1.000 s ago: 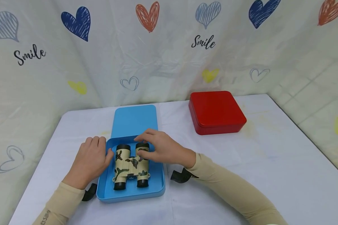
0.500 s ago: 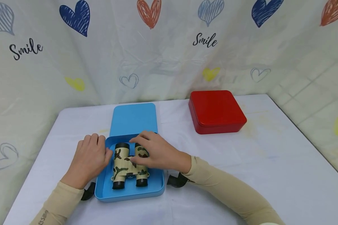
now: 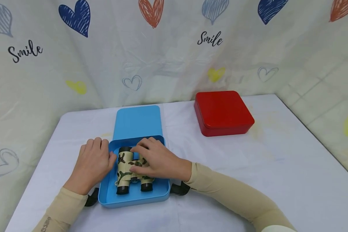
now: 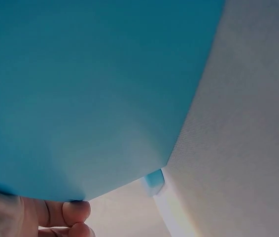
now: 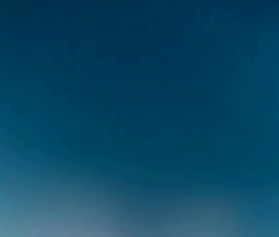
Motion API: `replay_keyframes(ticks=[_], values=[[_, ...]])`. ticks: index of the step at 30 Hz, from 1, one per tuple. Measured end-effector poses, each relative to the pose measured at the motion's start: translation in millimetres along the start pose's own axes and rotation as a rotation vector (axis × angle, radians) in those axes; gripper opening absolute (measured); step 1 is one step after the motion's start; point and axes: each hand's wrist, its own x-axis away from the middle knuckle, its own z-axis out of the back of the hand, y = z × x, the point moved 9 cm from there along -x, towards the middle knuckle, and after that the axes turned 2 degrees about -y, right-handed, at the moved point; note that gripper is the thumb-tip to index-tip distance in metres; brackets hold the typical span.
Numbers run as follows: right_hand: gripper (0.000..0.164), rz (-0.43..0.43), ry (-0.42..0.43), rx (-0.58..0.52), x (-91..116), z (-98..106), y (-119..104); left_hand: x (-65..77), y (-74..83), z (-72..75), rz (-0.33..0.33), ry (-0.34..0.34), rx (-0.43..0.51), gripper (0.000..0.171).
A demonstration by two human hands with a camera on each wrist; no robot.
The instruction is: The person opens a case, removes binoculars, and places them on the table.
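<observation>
Camouflage-patterned toy binoculars [image 3: 123, 167] lie in a light blue tin box [image 3: 133, 202], eyepieces and lenses along its length. My left hand [image 3: 91, 164] grips the box's left wall, thumb over the rim. In the left wrist view, curled fingertips [image 4: 75, 213] touch the edge of the blue wall [image 4: 95, 103]. My right hand [image 3: 159, 159] lies over the binoculars' right barrel, thumb across the ribbed bridge, fingers bent towards the gap between barrels. Whether it grips them is hidden. The right wrist view is filled by a blurred blue surface [image 5: 139, 98].
A flat blue lid [image 3: 138, 121] adjoins the box's far edge. Further back on the right stands a closed red tin box [image 3: 224, 112]. Both rest on a white-covered table [image 3: 220, 193], with a heart-patterned curtain [image 3: 171, 61] behind it.
My right hand has slid left and lower over the binoculars, covering more of the right barrel. My left hand keeps its hold on the box. The head view has tilted slightly.
</observation>
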Motion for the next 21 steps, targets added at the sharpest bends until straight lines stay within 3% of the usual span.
replay_keyframes(ticks=[10, 16, 21], values=[[0.056, 0.048, 0.071, 0.061, 0.4, 2.9, -8.4, 0.9, 2.0, 1.9, -0.018, 0.035, -0.009, 0.023], [0.059, 0.041, 0.037, 0.046, -0.7, -2.1, -7.4, 1.1, 2.6, 3.9, -0.028, 0.052, -0.012, 0.023], [0.067, 0.040, 0.044, 0.111, -0.5, -5.8, -6.8, -0.4, 4.1, 4.7, -0.028, 0.058, 0.000, 0.021]])
